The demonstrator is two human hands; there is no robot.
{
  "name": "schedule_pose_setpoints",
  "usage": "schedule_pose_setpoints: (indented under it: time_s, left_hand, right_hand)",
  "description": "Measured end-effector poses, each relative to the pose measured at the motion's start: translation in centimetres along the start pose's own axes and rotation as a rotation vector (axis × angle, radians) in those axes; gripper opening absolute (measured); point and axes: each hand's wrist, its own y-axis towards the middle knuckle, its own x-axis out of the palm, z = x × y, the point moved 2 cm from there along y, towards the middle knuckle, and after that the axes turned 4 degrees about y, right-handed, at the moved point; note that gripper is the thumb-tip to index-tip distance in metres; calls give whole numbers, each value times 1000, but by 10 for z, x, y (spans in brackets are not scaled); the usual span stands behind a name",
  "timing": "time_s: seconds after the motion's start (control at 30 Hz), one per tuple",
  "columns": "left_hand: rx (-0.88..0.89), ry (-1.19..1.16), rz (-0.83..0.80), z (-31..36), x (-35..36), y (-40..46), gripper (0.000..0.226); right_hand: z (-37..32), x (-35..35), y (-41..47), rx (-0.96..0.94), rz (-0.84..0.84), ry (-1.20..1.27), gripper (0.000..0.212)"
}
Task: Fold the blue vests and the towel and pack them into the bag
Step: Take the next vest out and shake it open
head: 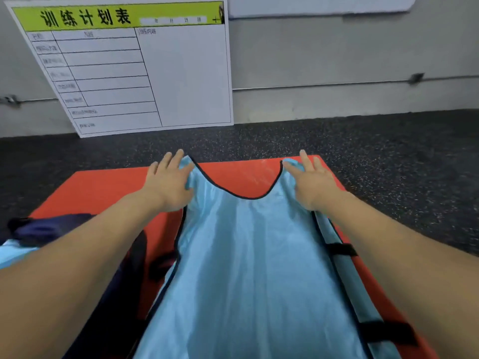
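Mostly hidden first: dark navy bag (51, 229) sits at left, largely covered by the left forearm, so its opening & shape can't be made out. A second bit of light blue fabric (13, 252) pokes out at the left edge, cut off by the frame; can't tell if it's a vest or the towel. Bottom hem of the blue vest (246, 268) runs off the lower edge. Black straps show along the vest's right side, blurred. Small print on the whiteboard (129, 68) leaning on the wall is unreadable apart from the big header.

Hands: left hand (168, 182) lies on the vest's left shoulder strap, fingers straight & slightly spread, thumb pressed onto the cloth, which bunches a little under it. Right hand (311, 182) lies on the right shoulder strap, fingers straight and fanned, pressing flat; no pinch visible. Fingertips of both reach to the strap tops.

Vest lies spread flat, neck end away from the person, on the red mat (103, 187), which sits on dark speckled floor (388, 141). Vest's neckline has black trim, w/ red mat showing through the scoop
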Motion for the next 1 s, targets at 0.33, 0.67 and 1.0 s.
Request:
schedule_pose_setpoints:
  time_s: [0.33, 0.67, 1.0]
  left_hand:
    - [112, -268, -68, 87, 112, -59, 99]
    - [-14, -146, -6, 69, 127, -102, 73]
    - [6, -240, 84, 62, 134, -167, 87]
  right_hand:
    - [-86, 110, -67, -225, -17, 247, 77]
    - [-11, 103, -79, 67, 50, 158, 74]
    - [-1, 114, -149, 36, 45, 127, 90]
